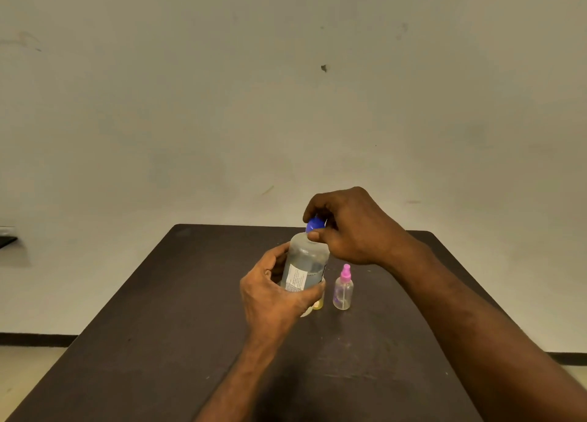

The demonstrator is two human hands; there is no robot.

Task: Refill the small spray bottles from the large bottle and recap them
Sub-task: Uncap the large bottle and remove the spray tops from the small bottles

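Large bottle (pixel 306 263): clear, part-filled, white label, blue cap (pixel 315 223); over the dark table (pixel 143 326). Your left hand (pixel 273 294) grips its body; your right hand (pixel 346 228) pinches the cap. Small spray bottle (pixel 343 290): clear, pink top, upright just beside.

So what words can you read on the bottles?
None can be read.
Large bottle: its white label carries lines of small print, too blurred to read.
Small spray bottle with the pink top: no writing shows.
Blue cap: no writing shows.
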